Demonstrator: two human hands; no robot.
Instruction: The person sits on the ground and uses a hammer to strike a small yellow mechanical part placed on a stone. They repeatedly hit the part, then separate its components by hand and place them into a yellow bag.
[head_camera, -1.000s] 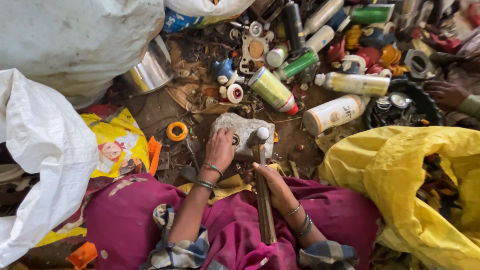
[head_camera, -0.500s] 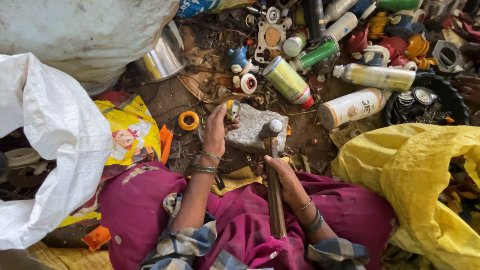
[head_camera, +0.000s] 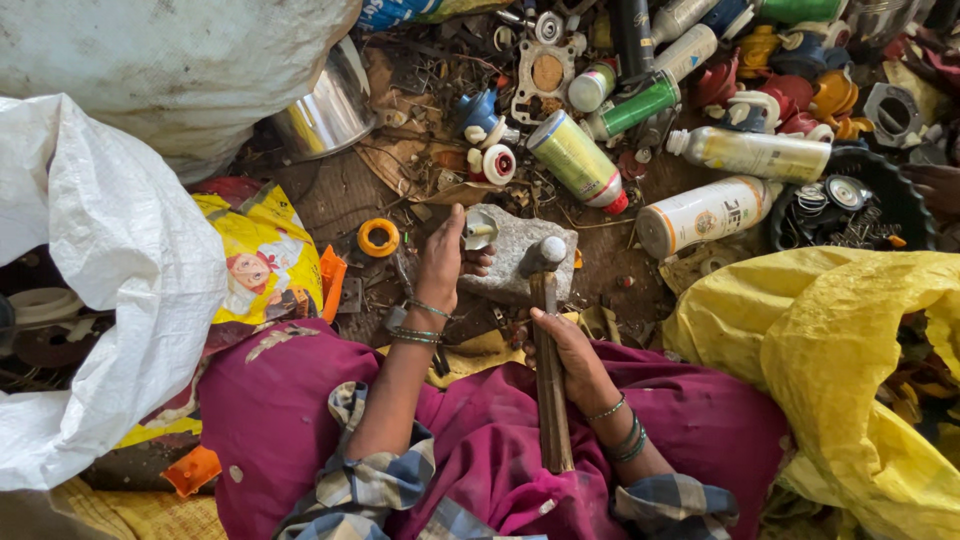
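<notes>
We see the left hand (head_camera: 445, 255) curled over the near-left edge of a flat grey stone (head_camera: 520, 262), its fingers (head_camera: 478, 262) pinching a small pale metal cap piece (head_camera: 480, 228) and holding it down on the stone's top. The right hand (head_camera: 562, 350) is wrapped tight around the wooden handle of a hammer (head_camera: 549, 340), about a third of the way down from the head; the steel head rests on the stone's right half, just beside the cap piece but apart from it, and the handle's tail runs back over the magenta cloth (head_camera: 480, 440) across the lap. The two hands sit near each other, with the stone between them and bangles on both wrists. The stone lies on bare dirt directly in front of the knees. We find little free room around it: a white sack (head_camera: 110, 260) and a yellow printed bag (head_camera: 262, 255) press in on the left, a yellow sack (head_camera: 830, 340) bulges close on the right, and beyond the stone's far edge lie spray cans (head_camera: 575, 160), white bottles (head_camera: 700, 212), a steel bowl (head_camera: 325, 110) and an orange ring (head_camera: 379, 237). A black tub (head_camera: 780, 225) of small metal parts sits at the far right, with another person's hand (head_camera: 935, 185) at its edge.
</notes>
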